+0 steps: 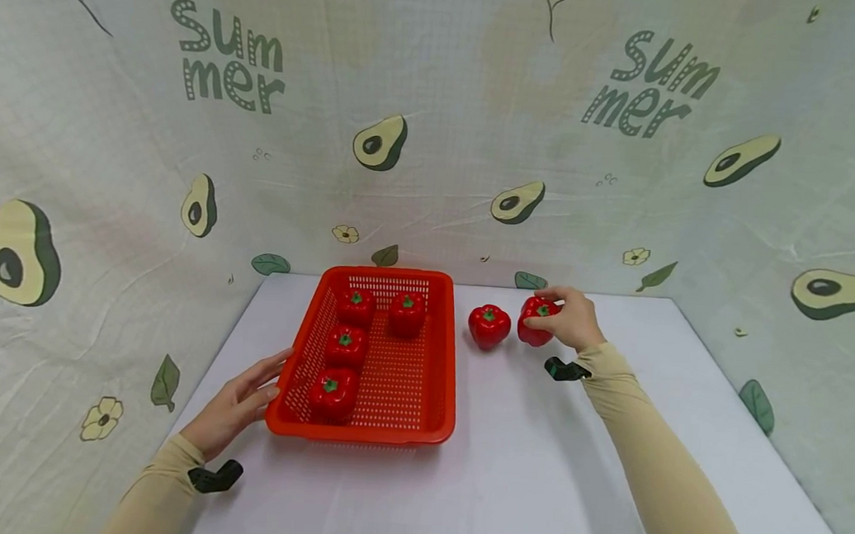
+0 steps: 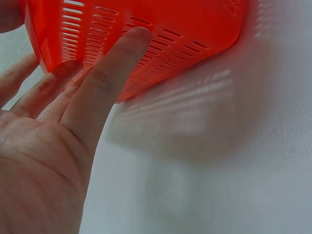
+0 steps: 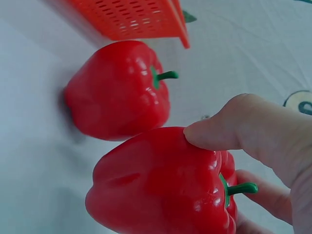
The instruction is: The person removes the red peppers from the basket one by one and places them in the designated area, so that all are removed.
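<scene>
My right hand (image 1: 576,319) pinches a red bell pepper (image 3: 161,180) with a green stem between thumb and fingers, at the back right of the table. Just left of it a second red bell pepper (image 1: 489,327) stands on the tabletop. A red perforated plastic basket (image 1: 451,384) sits left of centre, with several red bell peppers (image 1: 333,393) inside, mostly down its left side. Against the basket's left wall rests my left hand (image 1: 239,407). Its fingers (image 2: 102,78) look extended along the slotted side in the left wrist view.
The white table (image 1: 532,473) ends at the back against a hanging cloth (image 1: 441,78) printed with avocados and leaves. This cloth also closes off both sides. Each wrist carries a small black camera, one being the right wrist camera (image 1: 565,369).
</scene>
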`<state>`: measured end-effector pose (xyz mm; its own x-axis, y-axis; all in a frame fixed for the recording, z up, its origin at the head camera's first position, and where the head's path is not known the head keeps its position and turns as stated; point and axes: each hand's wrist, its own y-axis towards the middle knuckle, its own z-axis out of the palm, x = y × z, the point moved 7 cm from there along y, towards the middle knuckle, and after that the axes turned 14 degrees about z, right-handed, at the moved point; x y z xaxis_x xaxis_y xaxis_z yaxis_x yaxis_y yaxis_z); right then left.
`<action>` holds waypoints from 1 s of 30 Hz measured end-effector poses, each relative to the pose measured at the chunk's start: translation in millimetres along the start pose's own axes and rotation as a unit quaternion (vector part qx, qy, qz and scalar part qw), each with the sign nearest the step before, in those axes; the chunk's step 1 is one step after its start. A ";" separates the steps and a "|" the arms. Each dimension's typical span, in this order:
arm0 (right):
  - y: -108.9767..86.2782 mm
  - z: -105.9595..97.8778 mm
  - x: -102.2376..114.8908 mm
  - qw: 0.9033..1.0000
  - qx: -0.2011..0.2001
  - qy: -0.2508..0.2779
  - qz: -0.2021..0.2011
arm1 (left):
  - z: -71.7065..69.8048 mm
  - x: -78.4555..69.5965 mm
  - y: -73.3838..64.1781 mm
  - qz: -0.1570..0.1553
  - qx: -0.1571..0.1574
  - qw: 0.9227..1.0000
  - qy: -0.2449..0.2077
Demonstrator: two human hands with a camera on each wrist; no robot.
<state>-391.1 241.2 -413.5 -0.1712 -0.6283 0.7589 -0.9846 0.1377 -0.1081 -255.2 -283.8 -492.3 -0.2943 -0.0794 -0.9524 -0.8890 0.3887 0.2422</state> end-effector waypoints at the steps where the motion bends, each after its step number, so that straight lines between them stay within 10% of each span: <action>1: 1.1 1.9 -2.2 1.000 0.003 -0.001 0.002 | 0.0 0.2 0.0 0.000 0.000 1.000 -0.002; 30: 9.7 25.8 -24.0 0.999 0.036 -0.030 0.020 | 0.6 -1.2 1.5 0.022 0.008 1.000 -0.021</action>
<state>-397.5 237.9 -449.4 -0.2105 -0.6683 0.7135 -0.9766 0.1104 -0.1847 -256.0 -282.6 -490.9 -0.3183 -0.0238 -0.9477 -0.8694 0.4059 0.2818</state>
